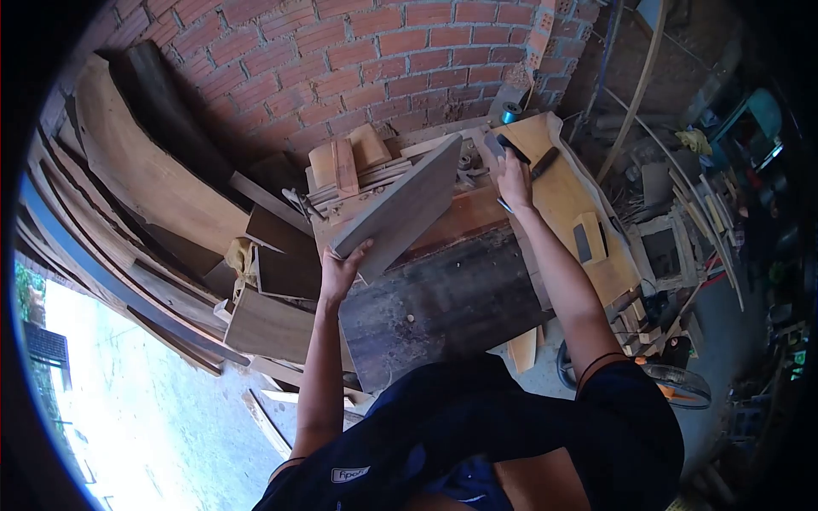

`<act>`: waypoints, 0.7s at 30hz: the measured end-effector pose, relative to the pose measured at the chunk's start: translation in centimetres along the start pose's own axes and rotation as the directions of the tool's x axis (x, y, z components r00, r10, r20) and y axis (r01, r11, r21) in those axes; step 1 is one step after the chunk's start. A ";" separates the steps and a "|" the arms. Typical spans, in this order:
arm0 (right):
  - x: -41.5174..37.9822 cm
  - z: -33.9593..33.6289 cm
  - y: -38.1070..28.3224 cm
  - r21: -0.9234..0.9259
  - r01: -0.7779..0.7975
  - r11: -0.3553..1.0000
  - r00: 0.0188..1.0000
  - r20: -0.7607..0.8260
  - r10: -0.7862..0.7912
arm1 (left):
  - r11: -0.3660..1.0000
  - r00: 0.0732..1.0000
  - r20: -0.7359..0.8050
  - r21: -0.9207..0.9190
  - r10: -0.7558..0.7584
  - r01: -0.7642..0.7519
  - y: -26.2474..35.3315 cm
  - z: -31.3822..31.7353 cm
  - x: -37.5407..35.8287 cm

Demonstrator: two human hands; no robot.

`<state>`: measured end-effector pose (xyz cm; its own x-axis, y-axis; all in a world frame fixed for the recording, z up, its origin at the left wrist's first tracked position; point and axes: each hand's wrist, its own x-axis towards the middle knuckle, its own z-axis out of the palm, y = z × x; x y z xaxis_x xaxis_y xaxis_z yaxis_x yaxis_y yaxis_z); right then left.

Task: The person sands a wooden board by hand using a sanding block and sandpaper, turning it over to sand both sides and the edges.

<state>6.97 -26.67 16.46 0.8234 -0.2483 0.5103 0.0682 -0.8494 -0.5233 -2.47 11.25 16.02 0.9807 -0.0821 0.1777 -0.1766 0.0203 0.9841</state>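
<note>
My left hand (342, 271) is closed on the lower corner of a flat wooden board (405, 204), which it holds tilted above the workbench. The board's far end reaches up toward the back of the bench. Over the bench's right part, my right hand (514, 180) has its fingers on a small black object (512, 148) whose kind I cannot make out. Just right of that hand lies a dark-handled tool (544, 163). Below the board, a dark, worn panel (443, 298) forms the near part of the work surface.
Wood offcuts (349, 166) pile up at the bench's back left. A blue spool (510, 111) stands at the back. Large slabs (145, 162) lean against the brick wall (383, 60) on the left. A block with a dark strip (589, 238) rests on the right; a fan (677, 387) stands below.
</note>
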 end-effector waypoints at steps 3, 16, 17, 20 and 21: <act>-7.5 0.3 3.4 -0.078 -0.015 0.997 0.998 0.059 0.020 | 1.000 1.000 -0.009 -0.004 -0.004 0.004 0.1 -0.1 0.4; -21.4 -0.4 6.3 -0.113 -0.104 0.988 0.944 0.300 0.134 | 0.998 1.000 -0.022 0.056 -0.016 0.017 -0.2 0.6 -0.4; -21.5 -0.6 6.1 -0.127 -0.108 0.986 0.940 0.308 0.143 | 0.999 0.999 -0.042 0.032 -0.019 0.020 -0.4 0.9 -0.6; -22.2 -0.1 6.6 -0.114 -0.089 0.990 0.941 0.317 0.121 | 0.999 0.984 -0.174 0.008 -0.029 0.031 -0.9 2.3 -1.5; -22.3 -0.2 6.4 -0.115 -0.092 0.989 0.938 0.325 0.125 | 0.996 0.966 -0.242 -0.017 -0.092 0.091 -1.3 2.7 -1.9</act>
<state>-11.13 -26.63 1.89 0.9634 -0.1875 0.1915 -0.0729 -0.8710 -0.4858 -4.29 8.72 14.39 0.9839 0.1599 0.0798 -0.0856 0.0293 0.9959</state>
